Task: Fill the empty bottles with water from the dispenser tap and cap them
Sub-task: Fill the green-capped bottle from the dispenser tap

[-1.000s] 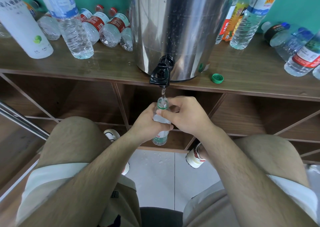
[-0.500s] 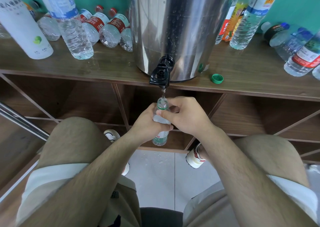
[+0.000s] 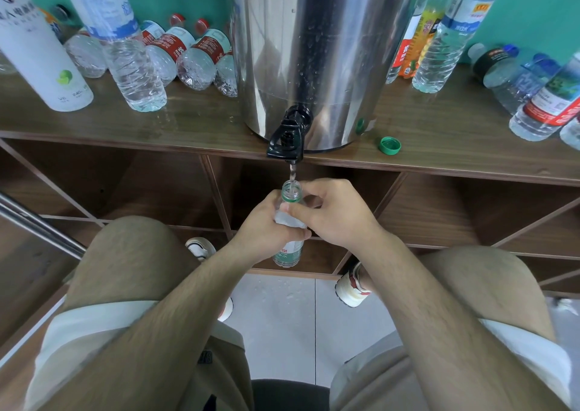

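Directly at six o'clock below the black tap [image 3: 287,139], the small bottle [image 3: 288,251] stood upright so its open mouth caught the thin stream. The left hand [image 3: 266,225] wrapped its body and the right hand [image 3: 335,213] pinched near the neck, probably to steady it. A green cap [image 3: 389,145], likely its own, lay on the shelf [image 3: 439,134] at three o'clock of the tap, within reach for capping.

On the white bottle [image 3: 40,53], "V6" and perhaps "240"; rest unreadable.

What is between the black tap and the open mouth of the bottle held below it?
Only a thin stream of water, running from the black tap into the mouth of the bottle; nothing else is in that gap. The head view shows it.
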Motion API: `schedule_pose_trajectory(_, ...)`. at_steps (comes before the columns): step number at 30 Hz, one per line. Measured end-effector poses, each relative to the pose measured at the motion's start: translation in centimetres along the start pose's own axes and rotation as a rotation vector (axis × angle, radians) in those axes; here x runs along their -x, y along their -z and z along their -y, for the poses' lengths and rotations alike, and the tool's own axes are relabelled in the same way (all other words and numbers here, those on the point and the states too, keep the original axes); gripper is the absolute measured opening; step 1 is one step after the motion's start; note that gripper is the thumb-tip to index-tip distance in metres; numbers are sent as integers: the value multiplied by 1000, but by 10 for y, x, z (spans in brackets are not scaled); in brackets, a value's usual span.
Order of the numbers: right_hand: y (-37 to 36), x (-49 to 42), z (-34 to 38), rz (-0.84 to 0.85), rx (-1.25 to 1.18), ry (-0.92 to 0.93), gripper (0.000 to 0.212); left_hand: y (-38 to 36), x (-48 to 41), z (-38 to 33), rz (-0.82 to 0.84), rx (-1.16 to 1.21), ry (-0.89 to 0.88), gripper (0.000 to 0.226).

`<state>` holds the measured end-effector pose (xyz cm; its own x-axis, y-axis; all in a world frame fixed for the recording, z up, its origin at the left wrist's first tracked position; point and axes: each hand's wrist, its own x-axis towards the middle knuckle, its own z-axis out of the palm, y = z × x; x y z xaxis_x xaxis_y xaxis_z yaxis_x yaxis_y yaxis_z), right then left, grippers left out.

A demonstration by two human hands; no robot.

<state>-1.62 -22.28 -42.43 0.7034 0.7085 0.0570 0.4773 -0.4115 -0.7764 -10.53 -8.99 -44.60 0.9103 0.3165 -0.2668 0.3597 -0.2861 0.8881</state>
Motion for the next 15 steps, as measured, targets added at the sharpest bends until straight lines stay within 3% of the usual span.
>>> schedule_pose_trajectory(15,-1,0,-2,-7,11,9,22,0,2,-1,-2,-3,8,71)
